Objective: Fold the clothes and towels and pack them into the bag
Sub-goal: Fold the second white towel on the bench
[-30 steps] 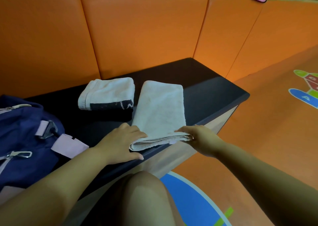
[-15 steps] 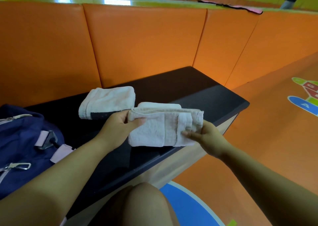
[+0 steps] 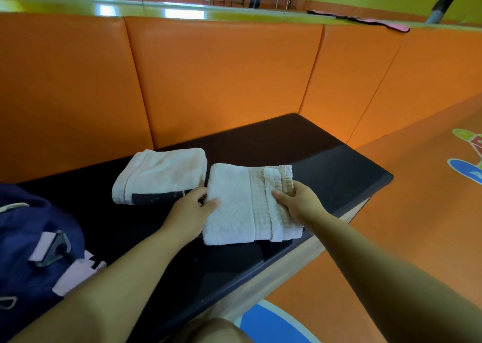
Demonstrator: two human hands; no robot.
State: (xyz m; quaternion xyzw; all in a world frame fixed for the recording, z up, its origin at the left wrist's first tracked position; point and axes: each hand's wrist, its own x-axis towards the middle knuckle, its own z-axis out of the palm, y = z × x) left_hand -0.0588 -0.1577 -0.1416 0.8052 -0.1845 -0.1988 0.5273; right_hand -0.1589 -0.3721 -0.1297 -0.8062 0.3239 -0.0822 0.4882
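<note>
Orange padded wall (image 3: 221,81), black bench (image 3: 326,165) (orange floor (image 3: 430,225))

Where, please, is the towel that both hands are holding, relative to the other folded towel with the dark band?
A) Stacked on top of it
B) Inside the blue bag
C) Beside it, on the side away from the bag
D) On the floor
C: the left hand and right hand grip the plain towel, which sits beside the banded towel, away from the blue bag.

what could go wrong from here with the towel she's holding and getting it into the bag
1. The folded towel is held only at its two ends by the left hand and right hand; the loose hemmed flap on top could fall open.
2. It sits near the bench's front edge and might slide off.
3. The blue bag shows no clear opening, so packing may undo the fold.
</note>
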